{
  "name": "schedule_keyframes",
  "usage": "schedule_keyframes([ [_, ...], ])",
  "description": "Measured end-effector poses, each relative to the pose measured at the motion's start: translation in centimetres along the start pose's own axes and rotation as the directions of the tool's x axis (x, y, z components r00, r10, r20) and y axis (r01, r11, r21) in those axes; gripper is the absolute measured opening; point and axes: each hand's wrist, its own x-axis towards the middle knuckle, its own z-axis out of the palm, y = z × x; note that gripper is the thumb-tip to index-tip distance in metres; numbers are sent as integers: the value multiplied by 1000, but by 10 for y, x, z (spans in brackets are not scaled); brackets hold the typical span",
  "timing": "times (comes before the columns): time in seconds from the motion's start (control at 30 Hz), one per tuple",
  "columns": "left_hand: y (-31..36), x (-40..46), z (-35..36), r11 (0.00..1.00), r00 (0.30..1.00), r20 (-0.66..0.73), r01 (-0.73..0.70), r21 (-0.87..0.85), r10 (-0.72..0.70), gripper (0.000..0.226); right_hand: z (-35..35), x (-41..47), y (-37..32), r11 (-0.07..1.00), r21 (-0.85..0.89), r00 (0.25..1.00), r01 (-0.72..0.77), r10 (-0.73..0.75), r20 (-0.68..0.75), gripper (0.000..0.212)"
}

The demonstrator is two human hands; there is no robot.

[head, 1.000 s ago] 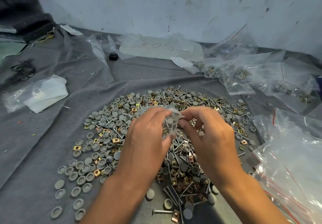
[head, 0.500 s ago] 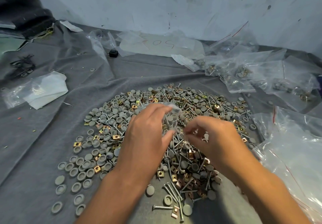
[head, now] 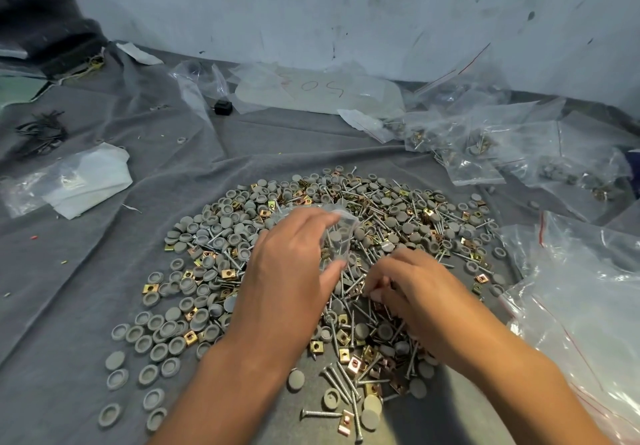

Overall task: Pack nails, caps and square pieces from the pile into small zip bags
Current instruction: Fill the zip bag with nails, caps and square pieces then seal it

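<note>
A wide pile [head: 398,216] of grey round caps, silver nails and brass square pieces covers the grey cloth in front of me. My left hand [head: 291,271] holds a small clear zip bag [head: 337,237] above the middle of the pile, and grey caps show through the plastic. My right hand [head: 412,289] is down on the pile just right of the bag, its fingertips curled among nails and square pieces; what they pinch is hidden.
Filled zip bags [head: 485,147] lie heaped at the back right. A stack of empty bags [head: 581,306] sits at my right. A white folded bag [head: 86,181] lies at the left, a small black object [head: 222,106] at the back, and a wall stands behind.
My right hand left the bag's mouth and dropped down and right onto the pile. My left hand kept holding the bag in about the same place.
</note>
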Motion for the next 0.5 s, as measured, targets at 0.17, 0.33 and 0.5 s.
schedule_keyframes([
  [0.17,1,0,-1,1000,1000,2,0,1,0,60,18,3,-3,994,-109,998,-3,-5,-70,14],
  [0.33,1,1,-1,1000,1000,-2,-2,3,2,60,23,7,-7,988,-154,998,-25,16,-55,24],
  [0.5,0,0,-1,1000,1000,-4,2,3,-2,60,22,8,-11,981,-191,997,-26,11,-82,23],
])
